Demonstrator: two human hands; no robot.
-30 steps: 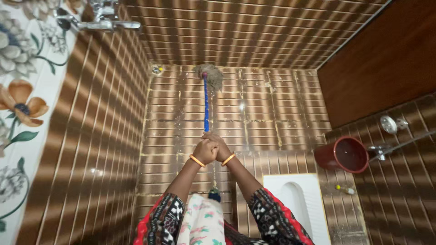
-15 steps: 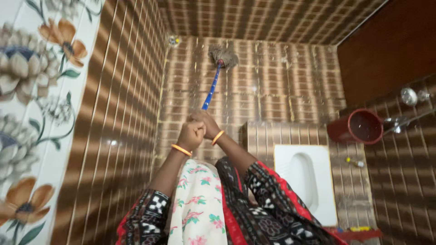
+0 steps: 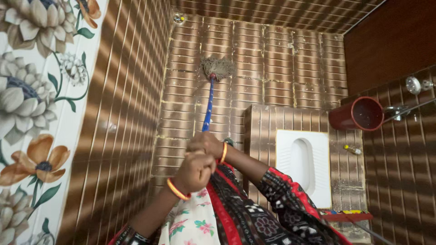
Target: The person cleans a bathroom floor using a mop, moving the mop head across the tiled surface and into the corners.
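Both fists clamped on blue mop handle (image 3: pixel 208 106): left hand (image 3: pixel 194 171) lower, right hand (image 3: pixel 206 144) just above. Mop head (image 3: pixel 217 68) flat on brown tiled floor (image 3: pixel 272 59), well fwd. Judged: light, stiff shaft; limp, prob. wet strands. Best hold: near shaft end, hands stacked.

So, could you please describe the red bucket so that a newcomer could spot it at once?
Start at the white squat toilet set in the brown tiled floor. Just past its far right corner, against the right wall under the metal tap, stands the bucket. It is the only round, dark red, open container there.
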